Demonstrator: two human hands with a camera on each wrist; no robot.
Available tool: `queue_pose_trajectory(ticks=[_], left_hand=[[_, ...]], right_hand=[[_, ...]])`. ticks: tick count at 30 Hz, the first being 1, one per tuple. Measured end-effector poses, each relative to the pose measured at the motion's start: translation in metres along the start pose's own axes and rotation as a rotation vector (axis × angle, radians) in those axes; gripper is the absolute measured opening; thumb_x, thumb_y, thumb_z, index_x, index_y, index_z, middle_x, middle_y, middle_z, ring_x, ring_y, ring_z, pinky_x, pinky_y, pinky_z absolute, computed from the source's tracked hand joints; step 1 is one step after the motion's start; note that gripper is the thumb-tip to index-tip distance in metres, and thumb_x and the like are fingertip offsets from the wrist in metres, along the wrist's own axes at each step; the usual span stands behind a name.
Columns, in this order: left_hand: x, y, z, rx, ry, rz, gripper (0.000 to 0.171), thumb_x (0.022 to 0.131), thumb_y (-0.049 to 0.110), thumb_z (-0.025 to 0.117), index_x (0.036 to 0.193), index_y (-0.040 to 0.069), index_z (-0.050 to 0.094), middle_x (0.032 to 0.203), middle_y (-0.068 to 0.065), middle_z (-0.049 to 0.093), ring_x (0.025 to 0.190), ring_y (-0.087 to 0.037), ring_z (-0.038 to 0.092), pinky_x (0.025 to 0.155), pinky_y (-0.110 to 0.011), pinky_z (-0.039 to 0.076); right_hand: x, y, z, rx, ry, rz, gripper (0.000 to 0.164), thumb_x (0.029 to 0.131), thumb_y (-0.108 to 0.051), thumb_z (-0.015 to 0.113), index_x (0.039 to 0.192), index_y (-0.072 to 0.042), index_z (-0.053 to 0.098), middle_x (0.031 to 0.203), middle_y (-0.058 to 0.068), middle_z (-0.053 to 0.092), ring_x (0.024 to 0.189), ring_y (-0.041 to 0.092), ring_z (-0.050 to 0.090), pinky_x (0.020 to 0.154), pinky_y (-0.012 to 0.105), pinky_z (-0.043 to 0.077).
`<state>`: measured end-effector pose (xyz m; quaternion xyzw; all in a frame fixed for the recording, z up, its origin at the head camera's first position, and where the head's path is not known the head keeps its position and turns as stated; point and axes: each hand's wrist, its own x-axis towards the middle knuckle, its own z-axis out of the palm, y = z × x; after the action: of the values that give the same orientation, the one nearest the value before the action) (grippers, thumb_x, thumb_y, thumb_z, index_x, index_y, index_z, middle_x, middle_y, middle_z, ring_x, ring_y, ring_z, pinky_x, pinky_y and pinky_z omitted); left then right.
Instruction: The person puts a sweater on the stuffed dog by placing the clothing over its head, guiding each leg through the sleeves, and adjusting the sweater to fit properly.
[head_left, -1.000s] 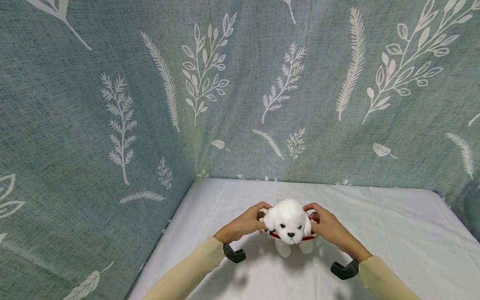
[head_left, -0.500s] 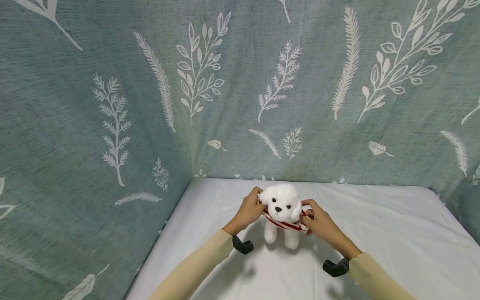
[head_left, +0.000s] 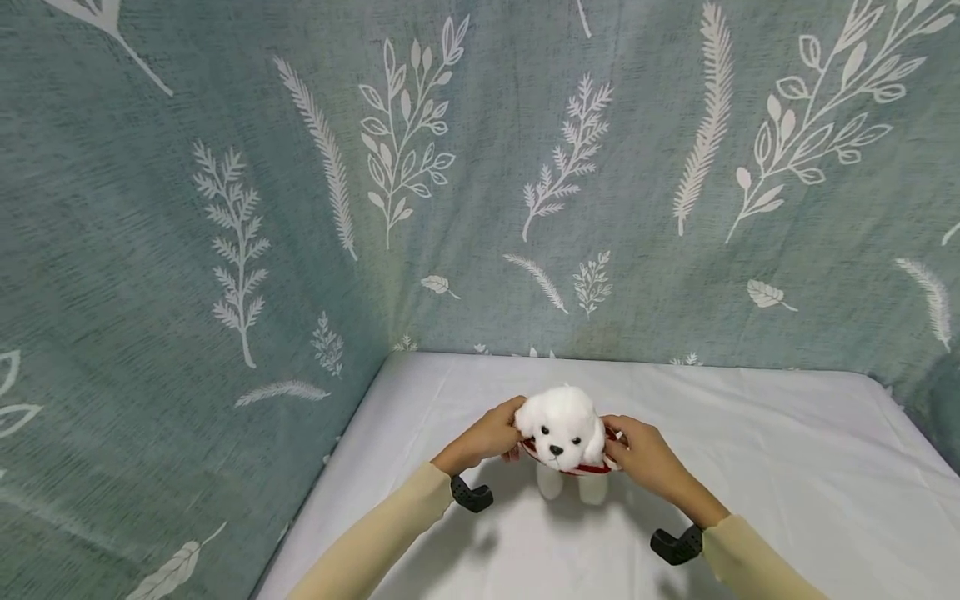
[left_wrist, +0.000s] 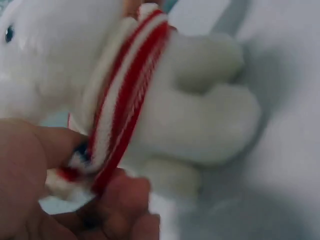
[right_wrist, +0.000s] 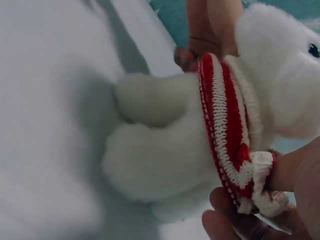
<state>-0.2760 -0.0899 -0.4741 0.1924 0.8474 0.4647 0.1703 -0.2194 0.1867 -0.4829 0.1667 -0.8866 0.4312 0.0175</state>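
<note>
A white plush dog (head_left: 564,421) stands on the white-covered surface, its face turned toward the head camera. Around its neck and chest runs a knitted red-and-white striped sweater (right_wrist: 227,117), with a cream collar edge. On the dog's one side my left hand (head_left: 491,432) pinches the sweater's edge between thumb and fingers; a dark blue patch shows there in the left wrist view. My right hand (head_left: 647,454) grips the sweater's cream-cuffed sleeve (right_wrist: 262,175) on the other side. The dog's white legs (left_wrist: 210,120) stick out below the knit, and its back is hidden in the head view.
A white cloth (head_left: 780,467) covers the table. Grey-green curtains (head_left: 480,183) with white leaf prints hang behind and to the left. Black curved wrist mounts (head_left: 472,496) sit below both wrists.
The dog has shifted a little left with both hands. Its head tipped up, showing more striped sweater half a second ago, then dipped again. Both hands stay at the sweater.
</note>
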Motion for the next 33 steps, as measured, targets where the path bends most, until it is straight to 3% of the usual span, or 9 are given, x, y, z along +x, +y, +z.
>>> queue_pose_trajectory(ticks=[3, 7, 10, 14, 16, 19, 24, 27, 33], left_hand=[[-0.002, -0.005, -0.002, 0.149, -0.010, 0.066, 0.035, 0.100, 0.010, 0.062, 0.135, 0.012, 0.057, 0.102, -0.010, 0.068, 0.078, -0.017, 0.063, 0.068, -0.038, 0.055], [-0.004, -0.008, -0.004, 0.299, -0.040, 0.292, 0.058, 0.094, 0.012, 0.072, 0.147, 0.012, 0.049, 0.136, -0.005, 0.056, 0.119, -0.016, 0.054, 0.094, -0.037, 0.050], [-0.002, -0.007, -0.005, 0.272, -0.094, 0.440, 0.065, 0.089, 0.013, 0.077, 0.148, 0.016, 0.050, 0.143, -0.003, 0.053, 0.130, -0.017, 0.049, 0.105, -0.037, 0.044], [0.003, -0.008, -0.002, 0.160, -0.138, 0.532, 0.057, 0.089, 0.022, 0.083, 0.140, 0.023, 0.058, 0.133, 0.004, 0.061, 0.123, -0.013, 0.056, 0.105, -0.035, 0.046], [0.004, -0.010, 0.002, 0.120, -0.120, 0.533, 0.059, 0.088, 0.026, 0.085, 0.140, 0.026, 0.057, 0.131, 0.008, 0.062, 0.121, -0.011, 0.057, 0.103, -0.034, 0.046], [0.005, -0.014, 0.008, 0.093, -0.089, 0.513, 0.063, 0.088, 0.028, 0.085, 0.143, 0.027, 0.054, 0.134, 0.009, 0.060, 0.121, -0.010, 0.056, 0.102, -0.034, 0.046], [0.005, -0.012, 0.012, 0.151, -0.024, 0.475, 0.059, 0.088, 0.032, 0.084, 0.140, 0.027, 0.056, 0.123, 0.007, 0.062, 0.105, -0.009, 0.055, 0.091, -0.030, 0.048], [0.002, -0.004, 0.010, 0.111, -0.002, 0.413, 0.058, 0.088, 0.032, 0.084, 0.138, 0.027, 0.056, 0.119, 0.009, 0.062, 0.101, -0.008, 0.055, 0.087, -0.029, 0.048], [0.001, 0.012, 0.012, -0.107, -0.037, 0.354, 0.055, 0.087, 0.026, 0.083, 0.137, 0.030, 0.059, 0.123, 0.006, 0.066, 0.105, -0.012, 0.061, 0.090, -0.032, 0.051]], right_hand=[[-0.002, -0.001, -0.003, -0.013, -0.009, 0.020, 0.029, 0.101, -0.009, 0.059, 0.129, -0.005, 0.067, 0.096, 0.001, 0.063, 0.069, 0.012, 0.054, 0.057, 0.029, 0.046], [-0.006, -0.003, -0.006, -0.054, -0.044, -0.014, 0.035, 0.095, -0.007, 0.059, 0.129, -0.004, 0.068, 0.109, 0.005, 0.064, 0.079, 0.013, 0.055, 0.064, 0.031, 0.048], [-0.008, -0.005, -0.008, -0.080, -0.050, -0.047, 0.036, 0.092, -0.013, 0.069, 0.127, -0.005, 0.069, 0.110, 0.006, 0.063, 0.087, 0.016, 0.057, 0.070, 0.036, 0.050], [-0.009, -0.002, -0.005, -0.097, -0.056, -0.042, 0.054, 0.086, -0.036, 0.083, 0.131, -0.011, 0.067, 0.113, 0.002, 0.061, 0.099, 0.018, 0.058, 0.081, 0.043, 0.051], [-0.010, 0.000, -0.001, -0.109, -0.038, -0.042, 0.064, 0.082, -0.046, 0.085, 0.133, -0.014, 0.065, 0.115, 0.000, 0.061, 0.104, 0.018, 0.059, 0.086, 0.045, 0.051], [-0.009, 0.003, 0.005, -0.119, 0.012, -0.071, 0.066, 0.080, -0.049, 0.087, 0.131, -0.014, 0.065, 0.113, -0.002, 0.062, 0.102, 0.015, 0.059, 0.085, 0.043, 0.052], [-0.006, 0.003, 0.008, -0.144, 0.120, -0.160, 0.051, 0.080, -0.037, 0.090, 0.119, -0.012, 0.070, 0.102, -0.006, 0.063, 0.088, 0.008, 0.058, 0.076, 0.033, 0.051], [-0.005, -0.001, 0.004, -0.127, 0.150, -0.185, 0.040, 0.083, -0.030, 0.088, 0.114, -0.012, 0.072, 0.099, -0.006, 0.064, 0.086, 0.008, 0.058, 0.073, 0.031, 0.051], [-0.003, -0.011, -0.009, -0.015, 0.101, -0.039, 0.029, 0.089, -0.031, 0.081, 0.111, -0.013, 0.072, 0.102, -0.001, 0.069, 0.095, 0.017, 0.064, 0.078, 0.037, 0.052]])
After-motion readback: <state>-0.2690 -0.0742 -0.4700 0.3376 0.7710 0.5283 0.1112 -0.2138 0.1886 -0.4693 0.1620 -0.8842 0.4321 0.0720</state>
